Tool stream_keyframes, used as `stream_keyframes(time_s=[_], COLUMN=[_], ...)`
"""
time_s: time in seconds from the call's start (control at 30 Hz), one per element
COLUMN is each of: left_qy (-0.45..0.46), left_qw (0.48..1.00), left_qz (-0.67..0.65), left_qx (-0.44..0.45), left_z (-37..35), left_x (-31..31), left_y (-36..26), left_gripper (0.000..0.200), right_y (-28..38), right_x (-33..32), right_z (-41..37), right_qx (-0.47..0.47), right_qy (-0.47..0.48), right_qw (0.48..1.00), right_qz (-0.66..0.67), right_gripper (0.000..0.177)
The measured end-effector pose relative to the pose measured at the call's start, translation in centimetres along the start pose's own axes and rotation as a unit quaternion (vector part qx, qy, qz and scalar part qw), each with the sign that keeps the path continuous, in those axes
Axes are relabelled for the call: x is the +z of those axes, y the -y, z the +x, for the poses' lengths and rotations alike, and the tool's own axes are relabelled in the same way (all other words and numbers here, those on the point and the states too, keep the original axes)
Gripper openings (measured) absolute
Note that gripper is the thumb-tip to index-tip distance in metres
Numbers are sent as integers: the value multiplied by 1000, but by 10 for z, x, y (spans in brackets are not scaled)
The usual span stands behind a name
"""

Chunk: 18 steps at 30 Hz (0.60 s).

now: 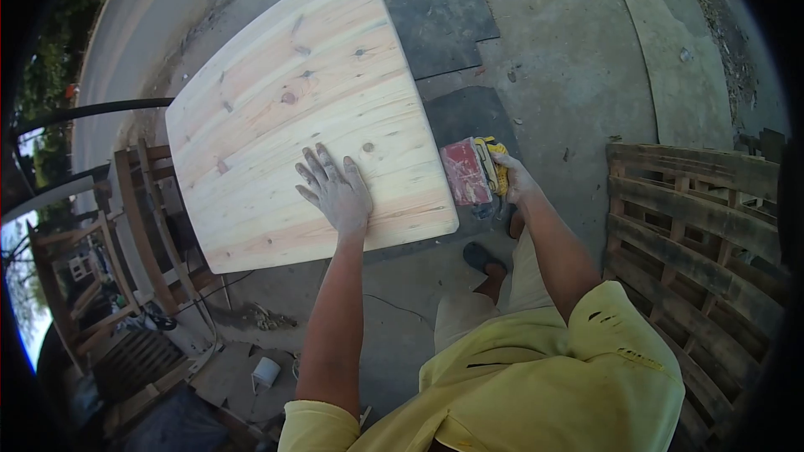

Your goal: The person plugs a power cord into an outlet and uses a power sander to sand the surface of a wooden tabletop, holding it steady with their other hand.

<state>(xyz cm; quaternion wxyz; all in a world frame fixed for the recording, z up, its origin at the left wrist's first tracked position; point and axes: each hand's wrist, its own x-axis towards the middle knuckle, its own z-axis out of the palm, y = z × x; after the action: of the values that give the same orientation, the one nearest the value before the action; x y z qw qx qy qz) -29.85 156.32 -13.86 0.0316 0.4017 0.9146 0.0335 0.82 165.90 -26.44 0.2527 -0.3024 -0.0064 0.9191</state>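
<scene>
A large pale pine board with rounded edges lies flat in front of me. My left hand, dusty, rests palm down on it near its closest edge, fingers spread. Just off the board's right edge, my right hand grips a yellow sander whose red sanding pad faces up.
A wooden pallet stands at the right. Wooden chair frames are stacked at the left under the board. Dark mats lie on the concrete floor beyond the board. A small white cup and scraps sit on the ground below.
</scene>
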Motion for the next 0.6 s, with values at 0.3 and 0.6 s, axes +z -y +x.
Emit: stream_keyframes(time_s=[0.3,0.6], left_qy=[16,41], left_qw=[1000,999], left_qz=[-11,-20], left_qx=[1,4], left_z=[3,11], left_x=[-9,-11], left_y=[-5,-6], left_gripper=[66,69], right_y=[66,143], right_x=[34,91], right_z=[124,255], right_qx=[-21,-22], right_qy=[51,58], right_qw=[998,995], right_qz=[41,72], right_gripper=[34,33])
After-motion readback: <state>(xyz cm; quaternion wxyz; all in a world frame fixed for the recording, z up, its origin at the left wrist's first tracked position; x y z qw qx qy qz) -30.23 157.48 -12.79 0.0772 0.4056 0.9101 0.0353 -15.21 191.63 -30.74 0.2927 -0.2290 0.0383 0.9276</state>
